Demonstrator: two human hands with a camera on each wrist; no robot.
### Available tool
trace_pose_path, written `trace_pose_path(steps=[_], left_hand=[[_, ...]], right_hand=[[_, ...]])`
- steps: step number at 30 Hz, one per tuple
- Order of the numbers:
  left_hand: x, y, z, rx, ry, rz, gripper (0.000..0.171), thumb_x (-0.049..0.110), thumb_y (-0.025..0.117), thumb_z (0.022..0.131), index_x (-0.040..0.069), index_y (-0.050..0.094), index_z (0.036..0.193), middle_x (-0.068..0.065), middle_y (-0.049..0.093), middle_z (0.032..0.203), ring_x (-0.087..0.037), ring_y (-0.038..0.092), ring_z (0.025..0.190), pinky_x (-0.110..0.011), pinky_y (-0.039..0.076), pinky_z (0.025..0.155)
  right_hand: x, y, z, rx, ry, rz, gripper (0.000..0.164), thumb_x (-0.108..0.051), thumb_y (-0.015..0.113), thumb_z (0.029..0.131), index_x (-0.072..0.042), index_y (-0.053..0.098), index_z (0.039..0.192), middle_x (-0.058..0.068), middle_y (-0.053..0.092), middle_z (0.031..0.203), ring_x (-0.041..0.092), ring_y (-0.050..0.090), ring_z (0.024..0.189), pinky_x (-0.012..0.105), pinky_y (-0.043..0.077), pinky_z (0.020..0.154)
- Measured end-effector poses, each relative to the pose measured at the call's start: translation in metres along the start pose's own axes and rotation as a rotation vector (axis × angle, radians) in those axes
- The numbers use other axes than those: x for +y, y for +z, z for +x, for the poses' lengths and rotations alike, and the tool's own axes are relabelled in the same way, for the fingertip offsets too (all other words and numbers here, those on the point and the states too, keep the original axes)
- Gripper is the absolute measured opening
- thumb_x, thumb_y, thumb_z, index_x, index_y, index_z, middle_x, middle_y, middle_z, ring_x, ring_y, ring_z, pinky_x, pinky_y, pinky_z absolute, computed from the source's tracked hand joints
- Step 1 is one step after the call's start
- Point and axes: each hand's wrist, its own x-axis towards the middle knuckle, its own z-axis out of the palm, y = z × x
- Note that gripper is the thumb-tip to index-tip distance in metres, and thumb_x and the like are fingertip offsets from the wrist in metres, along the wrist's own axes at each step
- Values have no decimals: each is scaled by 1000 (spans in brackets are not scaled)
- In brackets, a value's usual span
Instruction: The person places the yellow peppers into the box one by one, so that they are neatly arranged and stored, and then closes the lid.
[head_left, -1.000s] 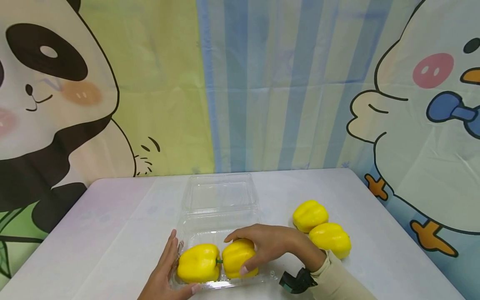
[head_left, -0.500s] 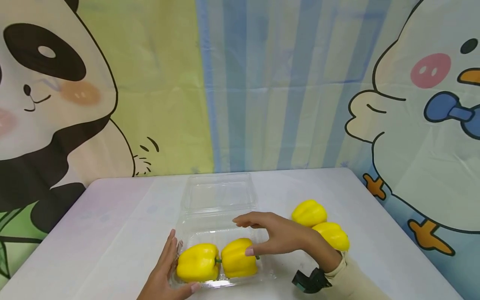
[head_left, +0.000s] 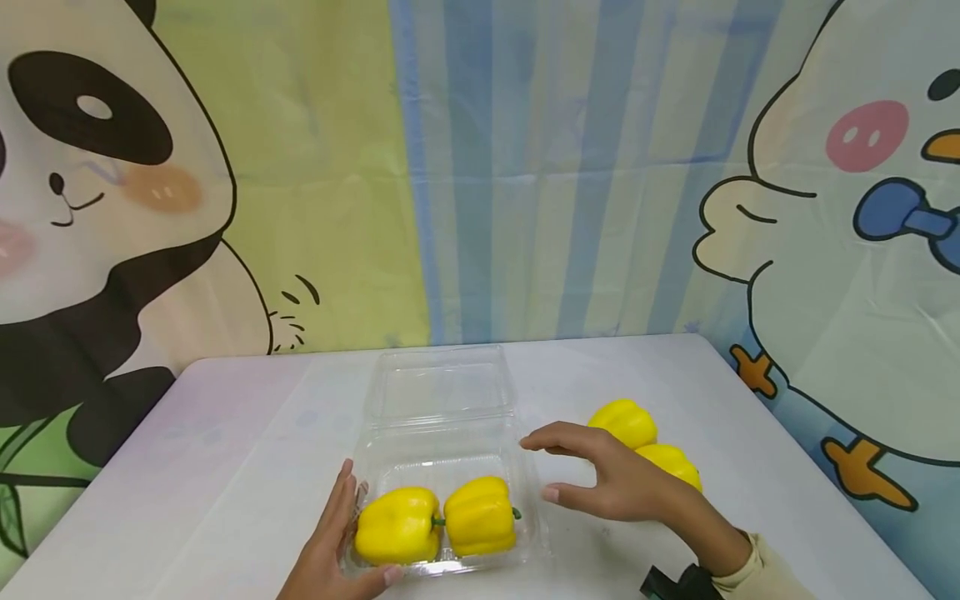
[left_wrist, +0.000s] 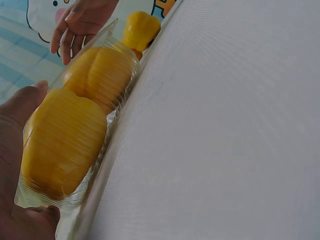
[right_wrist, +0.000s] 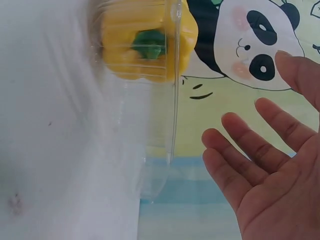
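Observation:
A clear plastic clamshell box lies open, its lid folded back away from me. Two yellow bell peppers sit in its near half: a left pepper and a right pepper, whose green stem points right. My left hand rests against the box's near left corner, fingers straight along the side and thumb by the front edge. To the right of the box, my right hand hovers with fingers spread and nothing in them. Behind it are two more yellow peppers, one farther back and a nearer one, both partly hidden.
Everything stands on a white table. The raised lid reaches toward the table's back edge. A cartoon-printed curtain hangs behind and at the sides.
My right hand has let go of the right pepper in the box and moved right, toward the loose peppers. The left hand has stayed at the box.

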Motion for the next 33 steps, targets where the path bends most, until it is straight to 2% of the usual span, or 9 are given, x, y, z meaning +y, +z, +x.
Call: trace_pose_path(steps=[5,8,13,22,23,26,30,33], left_hand=[[-1,-1,0,3,6,6,122,46,84,72,4,6,156,2,-5,162,-28,25,142,-46,29,106],[-1,-2,0,13,12,28,122,46,85,71,3,8,156,2,-4,163,-26,26,142,-42,30,106],[0,-2,-1,20,19,28,120,44,85,71,2,10,155,2,-3,163,-27,26,142,-32,31,104],[2,-1,-2,4,8,-18,118,41,84,73,5,8,156,0,-3,163,-31,23,143,-38,33,106],[2,-1,-2,3,10,-18,118,41,84,74,4,8,156,0,-4,163,-32,23,143,-42,32,106],[2,0,-3,8,22,-6,117,42,83,74,3,9,156,-1,-4,163,-33,23,142,-48,32,105],[2,0,-2,19,41,27,117,42,84,73,0,11,155,0,-3,163,-29,26,141,-34,35,105],[1,-1,-2,24,52,38,118,42,85,72,-2,13,154,0,-2,163,-27,26,141,-21,32,101]], right_hand=[[1,-2,-7,21,1,-34,41,-25,66,94,-22,54,134,-6,57,131,15,55,118,34,48,98],[-1,-3,-10,40,1,-60,42,-26,67,94,-22,55,134,-4,58,130,15,55,118,35,49,96],[-5,-5,-16,82,14,-123,42,-28,68,93,-24,56,133,-7,58,131,15,54,120,41,49,96],[-6,-18,-31,152,18,-215,46,-25,73,89,-28,56,132,-11,58,130,12,54,118,43,52,90],[-6,-20,-33,160,20,-226,47,-24,73,89,-28,56,132,-10,58,130,12,54,118,43,52,90],[-4,-25,-41,190,38,-265,48,-24,75,87,-28,58,131,-11,59,128,11,55,116,37,52,91],[0,-29,-54,231,71,-306,46,-20,78,84,-25,61,127,-12,64,119,9,57,111,27,48,95],[1,-32,-62,251,116,-328,46,-20,79,83,-26,62,125,-15,65,113,9,58,110,27,47,95]])
